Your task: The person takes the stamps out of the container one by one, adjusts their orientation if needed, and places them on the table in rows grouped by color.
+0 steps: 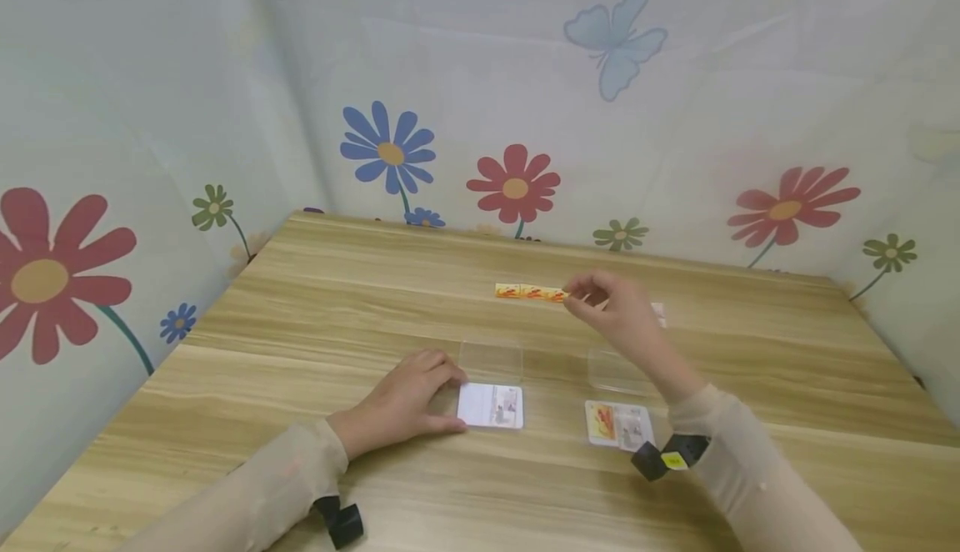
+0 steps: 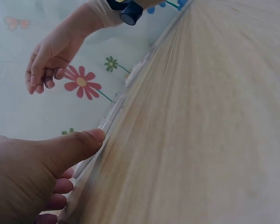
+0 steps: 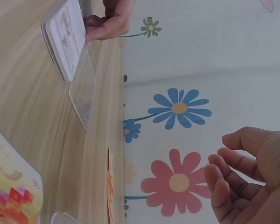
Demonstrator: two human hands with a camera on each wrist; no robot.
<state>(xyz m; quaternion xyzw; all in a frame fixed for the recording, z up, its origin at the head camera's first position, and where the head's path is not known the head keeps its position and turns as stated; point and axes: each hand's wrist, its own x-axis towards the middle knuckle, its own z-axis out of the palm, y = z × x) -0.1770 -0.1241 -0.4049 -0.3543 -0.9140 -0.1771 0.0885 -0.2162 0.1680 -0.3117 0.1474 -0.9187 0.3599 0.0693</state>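
At the table's middle my left hand (image 1: 405, 395) holds the left edge of a hinged clear plastic card case (image 1: 491, 360), thumb near one corner and fingers near the other. White cards (image 1: 476, 405) lie in its base, the top one with a greyish picture on its right part. Farther back, my right hand (image 1: 617, 312) hovers beside the right end of a row of small yellow-and-red picture cards (image 1: 521, 292). In the right wrist view the fingers of that hand (image 3: 252, 182) hang loosely curled with nothing visible between them.
A second clear case (image 1: 615, 371) lies open below my right forearm, its top card (image 1: 602, 423) bearing a yellow-orange and a greyish picture. Behind my right wrist, a pale card (image 1: 659, 313) is partly hidden. A flower-printed curtain (image 1: 450, 60) borders the wooden table (image 1: 360, 285).
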